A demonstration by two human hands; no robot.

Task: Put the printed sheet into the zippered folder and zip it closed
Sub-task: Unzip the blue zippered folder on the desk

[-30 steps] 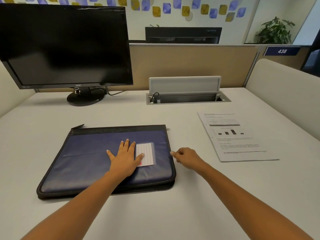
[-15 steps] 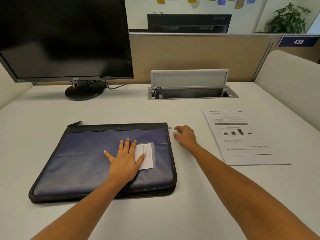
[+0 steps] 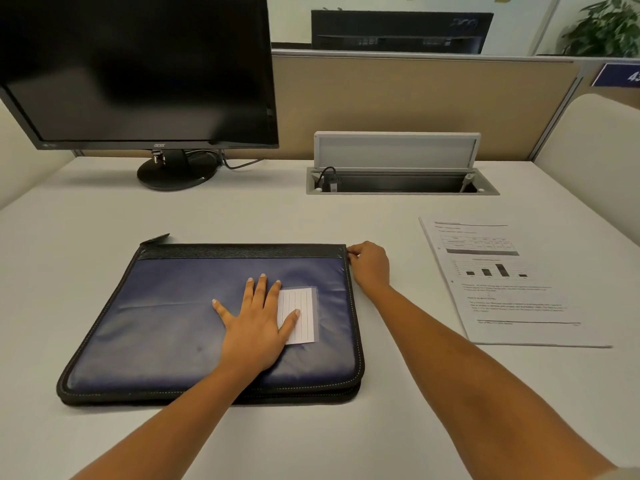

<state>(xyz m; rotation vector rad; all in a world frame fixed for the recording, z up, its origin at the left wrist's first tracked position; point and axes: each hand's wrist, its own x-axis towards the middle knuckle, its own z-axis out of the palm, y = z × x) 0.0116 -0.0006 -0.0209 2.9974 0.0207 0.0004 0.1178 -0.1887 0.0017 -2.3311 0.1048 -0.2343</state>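
A white desk (image 3: 277, 216) holds a black monitor (image 3: 138, 71) branded "acer". In front of it lies the navy zippered folder (image 3: 156, 334). The printed sheet (image 3: 512, 289), its text too small to read, lies flat well to the right. The left hand (image 3: 256, 327) presses flat, fingers spread, on the folder, partly covering a lined label card (image 3: 301, 313). The right hand (image 3: 370, 265) pinches the folder's far right corner.
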